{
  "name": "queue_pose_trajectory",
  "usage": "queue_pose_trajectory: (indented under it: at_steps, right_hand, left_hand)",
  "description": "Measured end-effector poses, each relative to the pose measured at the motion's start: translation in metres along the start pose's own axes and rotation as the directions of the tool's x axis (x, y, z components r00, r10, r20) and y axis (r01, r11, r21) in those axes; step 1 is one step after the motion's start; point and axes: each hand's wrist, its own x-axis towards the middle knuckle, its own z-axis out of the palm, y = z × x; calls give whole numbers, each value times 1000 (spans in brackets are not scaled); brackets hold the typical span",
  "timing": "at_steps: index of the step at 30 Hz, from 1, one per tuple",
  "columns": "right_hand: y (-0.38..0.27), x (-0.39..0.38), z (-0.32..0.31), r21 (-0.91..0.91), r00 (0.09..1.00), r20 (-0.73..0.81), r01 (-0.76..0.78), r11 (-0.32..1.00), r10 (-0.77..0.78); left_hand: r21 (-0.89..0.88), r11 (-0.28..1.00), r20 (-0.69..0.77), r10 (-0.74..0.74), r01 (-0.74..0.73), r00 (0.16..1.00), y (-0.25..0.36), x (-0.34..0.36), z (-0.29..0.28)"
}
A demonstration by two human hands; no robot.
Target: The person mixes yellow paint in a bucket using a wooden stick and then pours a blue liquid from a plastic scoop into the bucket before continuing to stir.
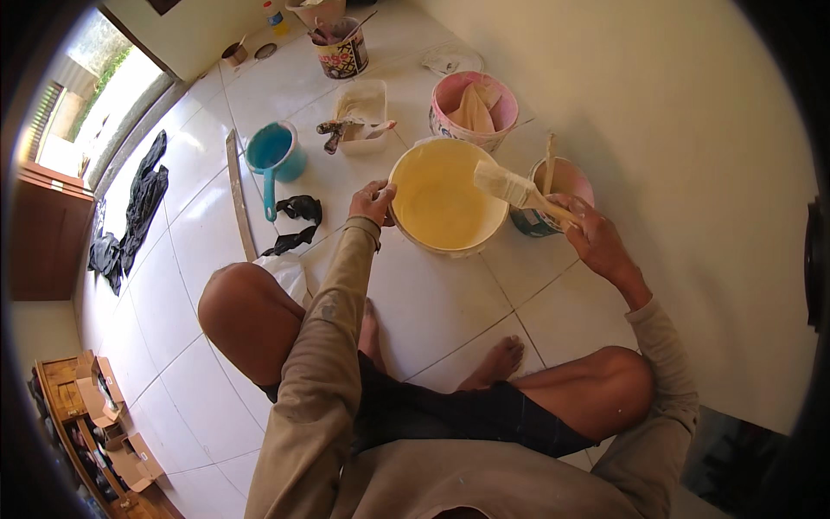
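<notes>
My left hand [372, 204] grips the left rim of a round bucket [424, 229] whose inside is coated in pale yellow paint. Over the bucket's right side reaches a wide paintbrush [507, 186], its bristles loaded with cream paint. My right hand [595, 233] is closed round the brush handle, to the right of the bucket. Behind the brush stands a smaller dark-green and pink pail [572, 180] with a wooden stick [550, 160] upright in it. Part of that pail is hidden by the brush and my hand.
A pink-rimmed bucket [437, 102], a clear tub [373, 91] with dirty tools across it, and a patterned pail [340, 59] stand farther off. Left are a teal dipper [294, 164], black cloth scraps [301, 208] and a long wooden strip [238, 195]. The wall [692, 173] rises at right.
</notes>
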Motion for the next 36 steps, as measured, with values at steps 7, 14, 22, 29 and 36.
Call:
queue_pose_trajectory:
  at_steps: [7, 14, 22, 29, 36]
  right_hand:
    - [8, -3, 17, -788, 889, 78, 332, 518, -451]
    - [-13, -5, 5, -853, 907, 160, 326, 409, -390]
    - [-32, -14, -17, -853, 930, 206, 323, 409, -306]
    - [-37, -26, -40, -658, 977, -12, 152, 738, -212]
    - [-4, 1, -13, 185, 907, 151, -418, 890, 394]
  left_hand:
    - [-26, 996, 5, -82, 82, 997, 13, -9, 6]
    - [-37, 996, -28, -81, 80, 996, 16, -12, 9]
    - [-24, 997, -32, -72, 72, 997, 10, -9, 10]
    - [-104, 993, -15, -65, 63, 998, 5, -11, 7]
    - [-140, 988, -22, -64, 60, 998, -1, -9, 10]
